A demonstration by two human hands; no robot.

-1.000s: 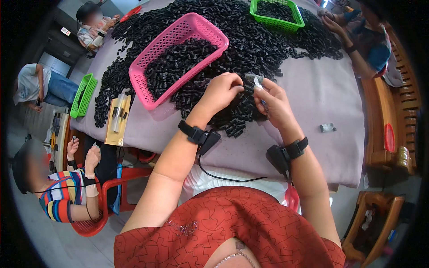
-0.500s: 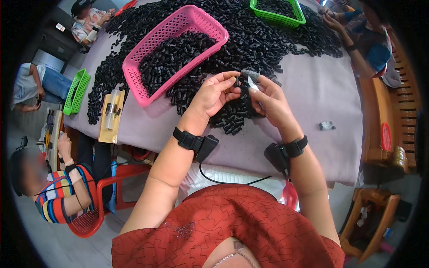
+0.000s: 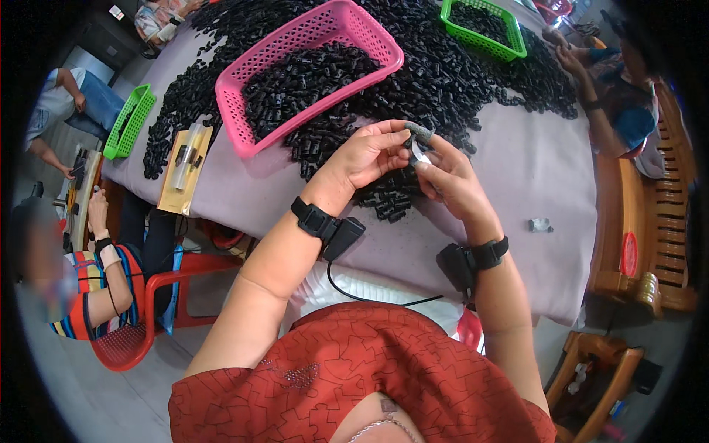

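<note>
Both my hands meet over the near edge of a heap of small black plastic pieces (image 3: 443, 96). My left hand (image 3: 365, 156) is closed in a pinch on a small black piece (image 3: 408, 140), mostly hidden by the fingers. My right hand (image 3: 452, 177) grips a small knife with a short pale blade (image 3: 419, 156), held against or very close to that piece; I cannot tell whether they touch. A grey cover (image 3: 420, 131) wraps the tip of my right index finger. Past my left hand stands a pink plastic basket (image 3: 235, 122) filled with the same black pieces.
Green baskets stand at the far right (image 3: 484, 46) and left edge (image 3: 118, 144). A yellow board (image 3: 171, 199) bears a clear tube and black pieces. A small clear-and-dark object (image 3: 540, 225) lies on the cloth at right. Other people sit around the table.
The whole view has shifted, so the table and baskets appear moved. My hands stay together in the same grip, and the knife blade has turned slightly against the black piece.
</note>
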